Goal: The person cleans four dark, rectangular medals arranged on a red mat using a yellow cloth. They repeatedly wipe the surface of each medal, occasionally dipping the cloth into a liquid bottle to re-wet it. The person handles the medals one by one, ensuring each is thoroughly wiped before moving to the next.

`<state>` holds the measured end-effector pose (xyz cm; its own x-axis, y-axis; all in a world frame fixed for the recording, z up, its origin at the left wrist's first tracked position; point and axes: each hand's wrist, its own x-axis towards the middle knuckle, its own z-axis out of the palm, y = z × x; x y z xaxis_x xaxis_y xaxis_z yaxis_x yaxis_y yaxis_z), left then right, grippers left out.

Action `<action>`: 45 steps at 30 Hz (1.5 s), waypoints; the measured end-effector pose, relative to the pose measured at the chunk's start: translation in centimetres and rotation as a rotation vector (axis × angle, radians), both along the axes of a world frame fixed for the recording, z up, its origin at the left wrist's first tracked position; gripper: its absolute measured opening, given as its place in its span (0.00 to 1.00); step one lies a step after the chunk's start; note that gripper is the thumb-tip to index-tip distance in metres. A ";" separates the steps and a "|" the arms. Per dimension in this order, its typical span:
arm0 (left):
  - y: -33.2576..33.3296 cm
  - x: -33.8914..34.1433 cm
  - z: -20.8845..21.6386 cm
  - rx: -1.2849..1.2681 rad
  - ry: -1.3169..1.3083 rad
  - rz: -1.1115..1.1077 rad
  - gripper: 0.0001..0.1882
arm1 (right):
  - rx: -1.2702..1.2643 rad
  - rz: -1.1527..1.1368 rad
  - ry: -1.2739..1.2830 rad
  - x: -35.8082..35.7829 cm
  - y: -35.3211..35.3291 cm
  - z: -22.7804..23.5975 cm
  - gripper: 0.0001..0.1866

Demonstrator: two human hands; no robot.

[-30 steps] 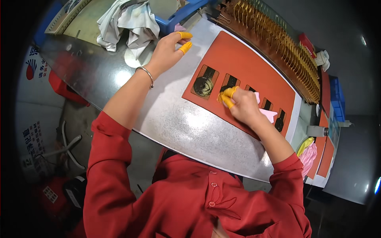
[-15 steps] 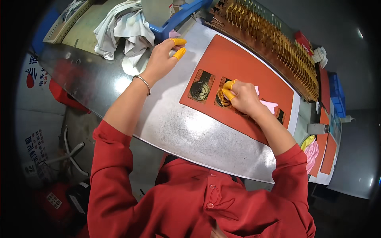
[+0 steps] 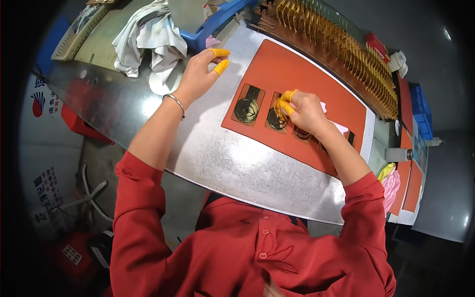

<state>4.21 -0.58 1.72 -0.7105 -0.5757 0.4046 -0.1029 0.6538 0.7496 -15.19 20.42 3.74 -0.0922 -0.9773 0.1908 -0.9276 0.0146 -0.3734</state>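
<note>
My left hand [image 3: 202,72] hovers over the grey metal tabletop, left of an orange mat [image 3: 292,67]. Its thumb and forefinger wear yellow finger cots, stand apart and hold nothing. On the mat my right hand [image 3: 306,113], also in yellow finger cots, is closed, with its fingertips at the upper part of a black-and-gold rectangular plate [image 3: 276,122]. Pink cloth [image 3: 340,127] pokes out from behind this hand and seems bunched in it. Left of that plate lies a similar one [image 3: 246,110] with a round emblem. More plates [image 3: 302,133] are partly hidden under my right hand and forearm.
Behind the mat runs a long rack [image 3: 341,54] of upright gold pieces. Crumpled white cloth [image 3: 151,39] and a blue tray [image 3: 217,24] lie at the far left. Toward the right edge are a grey bottle [image 3: 397,154] and pink cloth [image 3: 391,185].
My right hand has moved slightly away and to the right over the plate, uncovering more of its round emblem. The pink cloth has moved with it. My left hand keeps nearly the same pose.
</note>
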 end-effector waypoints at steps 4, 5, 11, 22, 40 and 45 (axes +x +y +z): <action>-0.4 0.0 -0.3 0.015 0.042 0.015 0.13 | 0.006 0.078 0.032 0.7 1.6 -0.5 0.08; -0.1 -0.1 0.3 0.015 0.001 0.011 0.13 | -0.017 0.037 0.022 0.6 1.2 0.0 0.07; -0.3 0.0 -0.6 -0.032 0.052 0.016 0.12 | -0.006 0.091 -0.003 2.5 2.8 0.1 0.06; 0.0 -0.2 0.0 -0.025 0.013 -0.005 0.13 | -0.038 0.045 0.027 2.9 3.0 -0.4 0.06; -0.3 0.1 0.0 -0.019 0.030 0.013 0.13 | -0.067 -0.058 -0.030 1.1 1.3 0.1 0.07; -0.1 0.1 0.0 0.025 0.033 0.016 0.13 | 0.015 0.073 0.093 1.0 2.9 -0.8 0.06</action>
